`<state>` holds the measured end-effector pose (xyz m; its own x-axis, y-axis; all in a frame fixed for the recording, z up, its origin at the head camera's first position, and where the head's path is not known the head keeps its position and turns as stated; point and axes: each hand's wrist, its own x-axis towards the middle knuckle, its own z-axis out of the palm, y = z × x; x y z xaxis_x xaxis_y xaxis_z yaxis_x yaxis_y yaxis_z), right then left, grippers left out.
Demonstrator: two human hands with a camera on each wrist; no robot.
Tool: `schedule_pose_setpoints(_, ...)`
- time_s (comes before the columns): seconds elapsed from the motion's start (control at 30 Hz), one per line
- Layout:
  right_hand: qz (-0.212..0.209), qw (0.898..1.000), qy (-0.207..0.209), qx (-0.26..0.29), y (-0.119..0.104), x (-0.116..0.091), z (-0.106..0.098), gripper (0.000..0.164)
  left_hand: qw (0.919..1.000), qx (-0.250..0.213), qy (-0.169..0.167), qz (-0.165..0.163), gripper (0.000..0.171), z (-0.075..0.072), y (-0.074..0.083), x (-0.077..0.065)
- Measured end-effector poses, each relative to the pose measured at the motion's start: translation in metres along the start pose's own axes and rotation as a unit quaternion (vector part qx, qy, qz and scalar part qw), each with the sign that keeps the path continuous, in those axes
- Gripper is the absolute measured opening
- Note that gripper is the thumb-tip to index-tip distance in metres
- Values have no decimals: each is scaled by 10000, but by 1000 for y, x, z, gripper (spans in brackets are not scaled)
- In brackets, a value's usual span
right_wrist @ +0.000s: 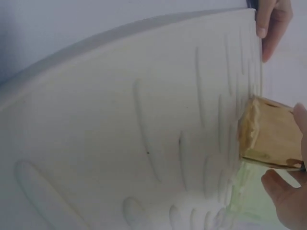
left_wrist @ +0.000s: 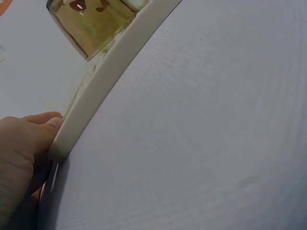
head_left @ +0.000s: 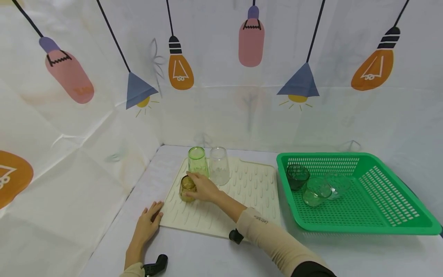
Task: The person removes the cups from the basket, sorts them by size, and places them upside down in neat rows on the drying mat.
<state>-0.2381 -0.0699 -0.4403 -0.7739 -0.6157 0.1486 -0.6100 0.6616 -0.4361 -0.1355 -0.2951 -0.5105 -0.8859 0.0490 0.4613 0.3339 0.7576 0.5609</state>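
A small amber glass (head_left: pixel 187 195) stands near the left side of a cream ridged drying mat (head_left: pixel 256 192). My right hand (head_left: pixel 205 189) holds this glass from the right, thumb in front and fingers behind its upper end. In the right wrist view, the amber glass (right_wrist: pixel 273 134) lies between the thumb and a finger. My left hand (head_left: pixel 147 225) rests at the mat's near left corner, fingers extended along the edge. The left wrist view shows its fingers (left_wrist: pixel 45 129) touching that corner. Behind the amber glass stand a green glass (head_left: pixel 198 161) and a tall clear glass (head_left: pixel 219 169).
A green plastic basket (head_left: pixel 349 227) stands on the right of the white-covered table (head_left: pixel 194 250). Inside, towards its left, are a dark glass (head_left: pixel 297 177), a pale green glass (head_left: pixel 314 194) and a clear glass mug (head_left: pixel 337 184). Printed sheets (head_left: pixel 221 111) hang behind the table.
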Motion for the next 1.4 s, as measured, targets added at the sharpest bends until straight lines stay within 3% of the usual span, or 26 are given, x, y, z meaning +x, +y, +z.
schedule_pose_setpoints(0.23,-134,9993,216,-257,-3,-4,1,72,10000,65,45,37,34,0,-2,-1)
schedule_pose_setpoints(0.53,-9,9994,280,225,2,-10,-9,69,10000,19,-15,-40,33,1,-4,-2)
schedule_pose_setpoints(1.0,-385,9876,810,1291,24,-56,-69,50,10000,-3,-23,-75,34,2,-5,2)
schedule_pose_setpoints(1.23,-209,9881,642,1378,31,-90,-102,52,9999,6,-3,-113,34,1,-2,2)
schedule_pose_setpoints(1.4,-47,9860,901,1404,42,-117,-118,51,10000,11,16,-93,34,2,-2,1)
